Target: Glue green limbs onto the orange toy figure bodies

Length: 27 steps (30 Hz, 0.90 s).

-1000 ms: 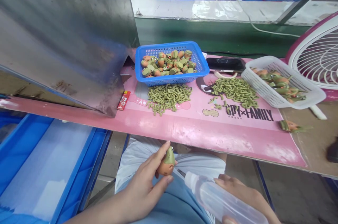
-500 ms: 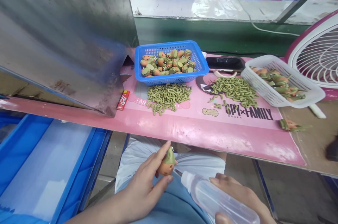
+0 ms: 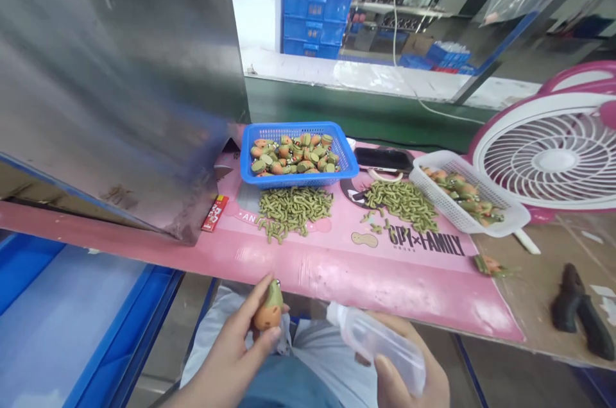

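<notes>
My left hand (image 3: 231, 357) is closed around a small orange toy figure with a green top (image 3: 268, 308), held over my lap just below the table edge. To its right, my right hand (image 3: 409, 376) grips a clear plastic squeeze bottle (image 3: 375, 345), whose nozzle points left toward the figure but stands a little apart from it. On the pink mat (image 3: 385, 267) above sit a blue basket (image 3: 298, 154) of similar figures, two heaps of green pieces (image 3: 293, 208) (image 3: 402, 203), and a white basket (image 3: 469, 203) with more figures.
A large metal sheet (image 3: 120, 74) leans at the left. A blue crate (image 3: 72, 324) sits low on the left. A pink fan (image 3: 548, 151), a phone (image 3: 382, 158), a black tool (image 3: 580, 312), a red packet (image 3: 215, 213) and one loose figure (image 3: 488, 264) are on the table.
The camera has tilted up, showing more of the room behind. The bottle's nozzle has drawn back from the figure. Both hands keep their grip and sit lower in view.
</notes>
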{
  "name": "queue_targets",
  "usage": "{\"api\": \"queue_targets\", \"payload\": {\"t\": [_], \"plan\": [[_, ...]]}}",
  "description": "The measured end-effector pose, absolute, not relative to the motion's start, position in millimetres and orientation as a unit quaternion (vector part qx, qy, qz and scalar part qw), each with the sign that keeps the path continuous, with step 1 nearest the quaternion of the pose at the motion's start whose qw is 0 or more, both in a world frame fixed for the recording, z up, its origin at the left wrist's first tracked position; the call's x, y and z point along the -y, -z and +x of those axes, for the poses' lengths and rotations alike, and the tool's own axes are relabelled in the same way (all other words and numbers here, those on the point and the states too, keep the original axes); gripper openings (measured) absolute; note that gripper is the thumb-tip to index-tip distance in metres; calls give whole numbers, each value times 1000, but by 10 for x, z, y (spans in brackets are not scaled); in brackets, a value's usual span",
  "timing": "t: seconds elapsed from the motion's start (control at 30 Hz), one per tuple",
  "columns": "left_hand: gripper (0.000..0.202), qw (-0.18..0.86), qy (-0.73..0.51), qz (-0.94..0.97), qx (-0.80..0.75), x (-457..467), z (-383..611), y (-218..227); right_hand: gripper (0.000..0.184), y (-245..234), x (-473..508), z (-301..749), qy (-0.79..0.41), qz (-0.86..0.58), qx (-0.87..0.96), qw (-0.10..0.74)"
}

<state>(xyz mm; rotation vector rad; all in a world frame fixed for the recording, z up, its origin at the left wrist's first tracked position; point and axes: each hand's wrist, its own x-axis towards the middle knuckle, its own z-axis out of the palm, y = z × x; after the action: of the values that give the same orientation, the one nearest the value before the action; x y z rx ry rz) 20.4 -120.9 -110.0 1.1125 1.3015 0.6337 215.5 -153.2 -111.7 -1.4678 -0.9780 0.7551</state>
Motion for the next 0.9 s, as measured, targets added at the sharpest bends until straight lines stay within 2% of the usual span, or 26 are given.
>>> {"api": "queue_targets", "payload": {"t": [0.1, 0.2, 0.4, 0.6, 0.77, 0.9], "plan": [[69, 620, -350, 424, -560, 1169, 148, 1193, 33, 1283, 1301, 2278, -390, -618, 370, 574], [70, 607, -396, 390, -568, 1157, 120, 1216, 37, 1368, 994, 2316, -421, -618, 346, 566], [76, 616, -428, 351, -561, 1196, 131, 1213, 25, 1399, 265, 2366, -335, -662, 434, 511], [66, 611, -447, 364, -543, 1217, 122, 1290, 18, 1321, -256, 2376, -257, -722, 520, 377], [67, 614, -440, 370, -540, 1211, 103, 1318, 20, 1247, -457, 2357, -225, -755, 567, 239], [65, 615, -444, 372, -535, 1207, 103, 1322, 21, 1198, -528, 2336, -214, -763, 580, 187]]}}
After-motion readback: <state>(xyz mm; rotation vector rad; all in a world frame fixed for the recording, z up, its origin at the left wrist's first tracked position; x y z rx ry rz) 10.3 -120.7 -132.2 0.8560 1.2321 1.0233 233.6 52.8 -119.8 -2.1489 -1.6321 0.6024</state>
